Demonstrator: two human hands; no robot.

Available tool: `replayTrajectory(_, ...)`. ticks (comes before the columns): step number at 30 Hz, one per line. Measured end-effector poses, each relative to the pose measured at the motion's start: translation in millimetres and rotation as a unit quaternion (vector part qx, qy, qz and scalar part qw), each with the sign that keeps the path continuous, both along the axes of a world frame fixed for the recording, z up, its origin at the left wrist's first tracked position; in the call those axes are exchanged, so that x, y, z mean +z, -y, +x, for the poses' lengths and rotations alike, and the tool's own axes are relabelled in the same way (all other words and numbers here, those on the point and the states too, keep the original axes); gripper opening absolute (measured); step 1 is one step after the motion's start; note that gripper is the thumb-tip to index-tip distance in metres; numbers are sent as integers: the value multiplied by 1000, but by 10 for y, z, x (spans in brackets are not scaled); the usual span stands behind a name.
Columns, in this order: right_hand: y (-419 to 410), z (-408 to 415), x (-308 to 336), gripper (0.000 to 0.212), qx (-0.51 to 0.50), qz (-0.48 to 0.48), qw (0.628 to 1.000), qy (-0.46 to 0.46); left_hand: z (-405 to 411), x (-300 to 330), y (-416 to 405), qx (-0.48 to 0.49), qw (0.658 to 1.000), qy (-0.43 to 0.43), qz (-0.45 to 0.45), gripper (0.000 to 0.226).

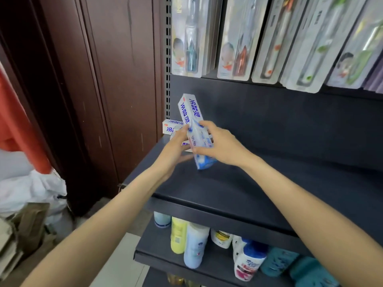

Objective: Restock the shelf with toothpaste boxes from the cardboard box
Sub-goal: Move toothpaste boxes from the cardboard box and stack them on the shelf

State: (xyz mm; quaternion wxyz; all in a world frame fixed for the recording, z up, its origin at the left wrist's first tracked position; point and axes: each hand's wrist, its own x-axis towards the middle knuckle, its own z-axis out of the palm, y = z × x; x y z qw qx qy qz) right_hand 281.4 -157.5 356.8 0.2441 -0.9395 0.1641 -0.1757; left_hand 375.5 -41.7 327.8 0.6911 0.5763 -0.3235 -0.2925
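While the restocking was judged to be at an early stage, little of the work could be counted as done. At the far left of the scene a white bag (31, 193) and some brownish bundles, too blurred to be identified, were seen on the floor beside a dark wooden panel (116, 79); the cardboard box named in the task could not be made out with certainty. Further right, at the far left corner of the dark shelf (269, 183), one toothpaste box (172, 126) was seen lying flat against the upright post, with at least one more apparently beneath it, largely hidden by the hands. Just in front of these, the left hand (176, 150) was seen with its fingertips touching the left side of a tilted toothpaste box (189, 111), though whether that box was truly pinched could not be told. A second held box (202, 150) was gripped by the right hand (219, 146), fingers curled round it, its near end touching or almost touching the shelf surface. To the right, most of the shelf was seen bare. Packaged toothbrushes (269, 42) were seen hanging above, and bottles (196, 245) standing on the lower shelf. Many more boxes were judged to be needed before the row could be called filled.
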Motion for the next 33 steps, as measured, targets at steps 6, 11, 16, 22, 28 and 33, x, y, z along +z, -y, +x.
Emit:
replayTrajectory(6,325,-135,32,60,50,-57,997,-18,128,-121,-151,80,894,404,177,33)
replayTrajectory(11,355,161,-199,30,30,-239,970,-41,251,-207,-134,168,790,551,209,29)
replayTrajectory(16,278,-37,-346,23,-9,-281,959,19,229,-263,-98,178,793,549,198,29)
replayTrajectory(22,-186,-1150,-555,22,-50,-196,972,116,-567,-288,-219,145,822,550,-37,26)
replayTrajectory(28,-534,-2539,-1245,23,-126,-106,977,137,-1787,-779,-238,15,815,568,-109,20)
replayTrajectory(33,-593,-3618,-2257,18,-186,-10,982,-42,-2730,-1706,-226,-162,781,603,-26,21)
